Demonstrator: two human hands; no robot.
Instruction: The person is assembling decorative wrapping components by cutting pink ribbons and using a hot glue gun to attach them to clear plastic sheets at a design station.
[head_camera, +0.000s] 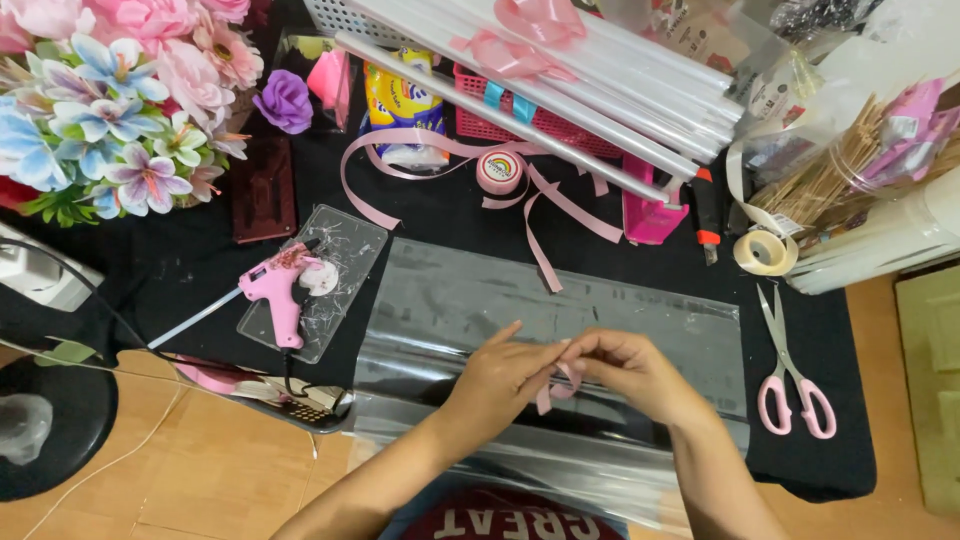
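Both hands pinch a short pink ribbon (556, 385) between fingertips, left hand (500, 375) and right hand (625, 368) touching, above the clear film (450, 300). Scissors (790, 370) lie at 3 o'clock; glue gun (280, 290) at 9 o'clock.

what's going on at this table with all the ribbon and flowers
A person is working a short piece of pink ribbon between both hands, left hand and right hand meeting over a clear plastic sheet spread on the black table. A pink glue gun rests to the left, pink-handled scissors to the right, untouched. Artificial flowers sit at the far left corner.
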